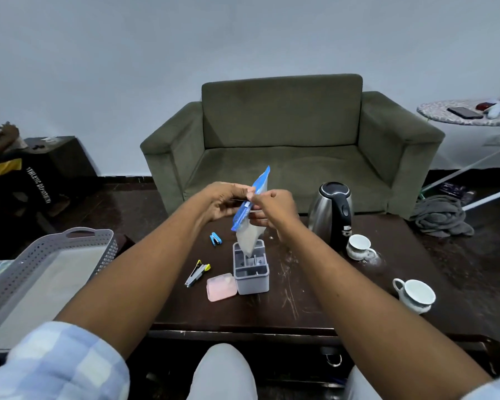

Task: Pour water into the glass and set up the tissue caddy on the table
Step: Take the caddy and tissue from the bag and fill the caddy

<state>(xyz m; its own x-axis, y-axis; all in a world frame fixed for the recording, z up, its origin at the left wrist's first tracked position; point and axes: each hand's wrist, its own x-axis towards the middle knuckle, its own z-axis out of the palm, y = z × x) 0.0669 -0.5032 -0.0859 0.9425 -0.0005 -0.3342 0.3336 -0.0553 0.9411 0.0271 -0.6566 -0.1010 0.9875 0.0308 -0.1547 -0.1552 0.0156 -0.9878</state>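
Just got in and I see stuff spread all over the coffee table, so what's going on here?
A person seated at the dark table holds a blue-topped tissue packet in both hands, left hand and right hand, working at its top. The packet's lower end dips into the grey caddy. A pink case lies beside the caddy, with two small staplers nearby. The kettle and two white cups stand untouched to the right.
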